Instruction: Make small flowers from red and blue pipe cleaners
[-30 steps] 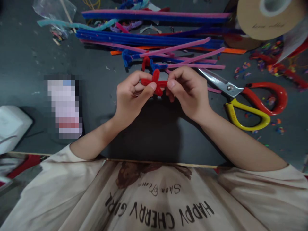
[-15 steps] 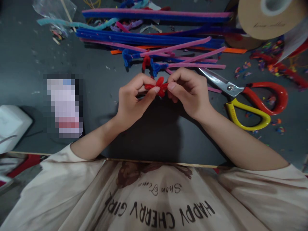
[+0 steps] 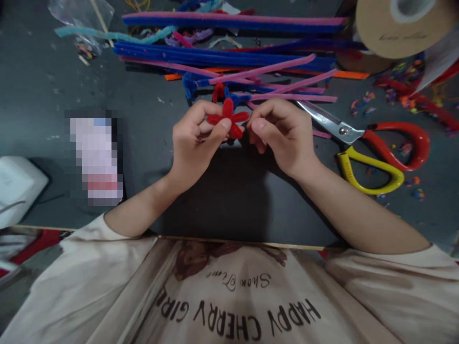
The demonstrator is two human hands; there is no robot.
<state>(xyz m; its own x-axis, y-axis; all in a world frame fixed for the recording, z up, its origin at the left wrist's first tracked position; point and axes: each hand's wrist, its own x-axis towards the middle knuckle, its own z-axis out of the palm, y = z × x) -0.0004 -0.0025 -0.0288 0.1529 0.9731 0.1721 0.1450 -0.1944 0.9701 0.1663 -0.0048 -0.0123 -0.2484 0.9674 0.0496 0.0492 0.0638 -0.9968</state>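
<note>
Dark tabletop (image 3: 150, 143) spread across most of the view, its near edge running just in front of a pale shirt (image 3: 233, 296) printed with lettering that read upside down. Both forearms reached over that edge. Long blue strips (image 3: 215, 55) lay side by side across the far part of the surface, with a pink-and-blue bundle (image 3: 233, 20) beyond them and pink strips (image 3: 294, 98) crossing at angles on the near side. At the far right sat a tan spool (image 3: 405, 33), cut off by the picture's border. Scissors (image 3: 344, 131) with one red and one yellow handle rested to the right of the hands, blades pointing up and left. On the left lay a flat rectangular object (image 3: 98, 157), its face blurred into blocks, and further left a white object (image 3: 19, 191), partly out of view.

The left hand (image 3: 195, 138) had its thumb pressed on the centre of a red flower shape (image 3: 234, 129), pinching it against bent fingers above the table, between the two hands. The right hand (image 3: 287, 134) was beside its right petal, fingers curled and thumb close to them; whether they touched the petal could not be made out. Smallest of all, colourful scraps (image 3: 362, 102) dotted the right side.
</note>
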